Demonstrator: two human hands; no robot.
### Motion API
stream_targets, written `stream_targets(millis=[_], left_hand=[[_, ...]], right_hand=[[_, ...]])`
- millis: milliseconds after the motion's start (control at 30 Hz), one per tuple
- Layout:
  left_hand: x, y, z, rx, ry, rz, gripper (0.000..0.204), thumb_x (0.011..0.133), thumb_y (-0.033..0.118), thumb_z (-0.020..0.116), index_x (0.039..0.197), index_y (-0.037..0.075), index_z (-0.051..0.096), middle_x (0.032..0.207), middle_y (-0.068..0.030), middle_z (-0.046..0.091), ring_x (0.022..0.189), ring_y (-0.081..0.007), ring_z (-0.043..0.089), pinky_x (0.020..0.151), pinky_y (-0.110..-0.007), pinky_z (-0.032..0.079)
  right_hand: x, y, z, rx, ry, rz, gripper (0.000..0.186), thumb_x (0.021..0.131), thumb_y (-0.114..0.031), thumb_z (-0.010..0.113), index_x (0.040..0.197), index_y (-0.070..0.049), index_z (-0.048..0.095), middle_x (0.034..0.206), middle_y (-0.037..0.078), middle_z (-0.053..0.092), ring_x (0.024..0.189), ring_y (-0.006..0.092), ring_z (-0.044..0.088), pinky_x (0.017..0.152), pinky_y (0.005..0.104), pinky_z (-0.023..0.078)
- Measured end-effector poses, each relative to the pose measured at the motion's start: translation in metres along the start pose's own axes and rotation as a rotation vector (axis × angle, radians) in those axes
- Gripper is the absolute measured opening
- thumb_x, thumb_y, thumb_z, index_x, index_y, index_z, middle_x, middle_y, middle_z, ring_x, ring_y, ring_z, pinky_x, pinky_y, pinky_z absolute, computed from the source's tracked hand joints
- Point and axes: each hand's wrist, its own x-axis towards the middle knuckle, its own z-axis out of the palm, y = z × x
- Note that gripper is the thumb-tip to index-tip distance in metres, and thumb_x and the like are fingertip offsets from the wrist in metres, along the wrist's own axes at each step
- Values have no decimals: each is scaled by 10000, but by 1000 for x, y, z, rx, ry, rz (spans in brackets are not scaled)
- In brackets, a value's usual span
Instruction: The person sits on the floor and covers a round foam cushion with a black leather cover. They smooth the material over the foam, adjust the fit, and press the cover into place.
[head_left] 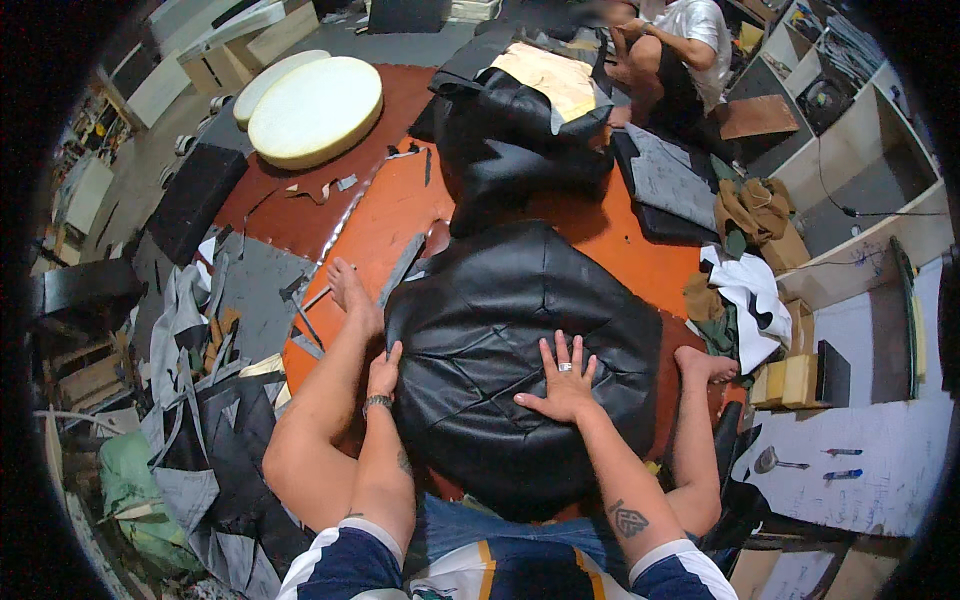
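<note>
Spread wide, my right hand [568, 388] lies flat on a black cover [480, 372], toward three o'clock from its centre, clamped on nothing. My left hand [383, 374] meets the rim at nine o'clock, fingers partly hidden; I cannot tell whether they pinch it. The cover sits between my legs [320, 430], folds running near my palm. Pale discs [318, 112] lie at eleven o'clock, a co-worker [692, 45] at one. A sliding palm could drag those folds askew; a weak left hold could lose the rim.
</note>
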Motion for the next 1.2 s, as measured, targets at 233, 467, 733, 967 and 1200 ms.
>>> stream_targets(millis=[233, 467, 733, 967, 1200], left_hand=[[7, -9, -3, 5, -16, 21, 608, 1025, 546, 676, 1160, -42, 748, 1067, -64, 762, 954, -179, 687, 871, -368, 545], [34, -25, -14, 80, -85, 34, 744, 1038, 598, 614, 1275, -99, 720, 1191, -127, 744, 1062, -229, 649, 973, -401, 518], [68, -36, -15, 105, -76, 104, 732, 1054, 579, 613, 1270, -113, 711, 1181, -135, 741, 1044, -216, 650, 956, -386, 523], [54, -44, -20, 21, -67, 26, 720, 1058, 576, 611, 1260, -108, 716, 1172, -135, 742, 1028, -212, 654, 945, -381, 527], [35, -32, -13, 67, -7, 49, 648, 1044, 572, 631, 1247, -38, 713, 1084, -100, 747, 925, -205, 687, 850, -375, 555]], right_hand=[[1, -2, 0, -24, -22, 19, 1310, 790, -874, 667, 1743, -197, 75, 1806, 139, -118, 1631, 439, -193, 1256, 704, -63], [0, -3, 2, -17, 49, -29, 1247, 828, -820, 675, 1735, -175, 113, 1803, 170, -66, 1640, 464, -105, 1254, 724, 5], [-6, -6, -11, 76, -18, -8, 1240, 840, -767, 706, 1743, -211, 64, 1808, 134, -101, 1642, 429, -150, 1276, 689, -19], [-3, -5, -6, 51, 16, -18, 1245, 827, -807, 690, 1741, -198, 103, 1809, 140, -77, 1644, 438, -128, 1274, 692, -17], [-4, -6, -9, 76, -15, -6, 1255, 823, -806, 696, 1743, -212, 85, 1809, 112, -118, 1639, 422, -175, 1271, 689, -55]])
